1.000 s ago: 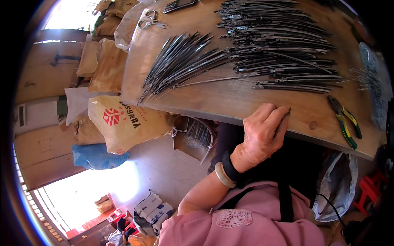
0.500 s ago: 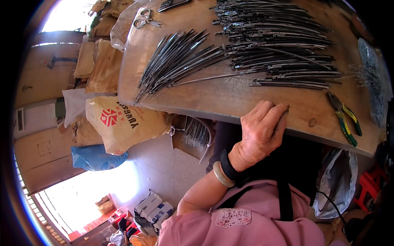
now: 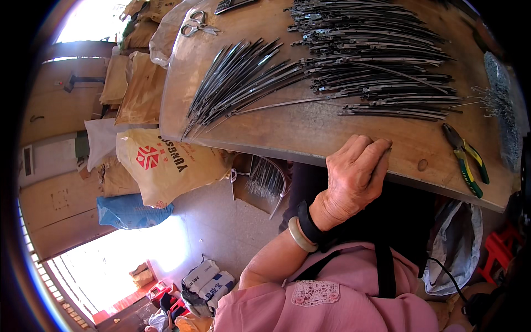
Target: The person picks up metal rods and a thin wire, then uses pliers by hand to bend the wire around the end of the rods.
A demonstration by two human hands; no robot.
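My left hand (image 3: 358, 174), with a dark band and a pale bangle at the wrist, rests at the near edge of the wooden table (image 3: 387, 133). Its fingers are curled together, and the palm side is hidden, so I cannot make out whether anything is inside. Beyond it lies a large layered pile of thin dark metal strips (image 3: 381, 61) that look like umbrella ribs. A smaller fanned bunch of strips (image 3: 232, 77) lies to its left. To the right of the hand are pliers (image 3: 464, 157) with green and yellow handles. My right hand is out of view.
Scissors (image 3: 196, 24) and a dark flat object (image 3: 235, 4) lie at the table's far left. Thin metal pins (image 3: 500, 105) sit on plastic at the right. Sacks (image 3: 166, 160), a box of wires (image 3: 265, 180) and a red stool (image 3: 500, 249) stand around the table.
The whole view has shifted very slightly. My left hand stays at the table edge with its fingers curled, and the strips and tools lie as before.
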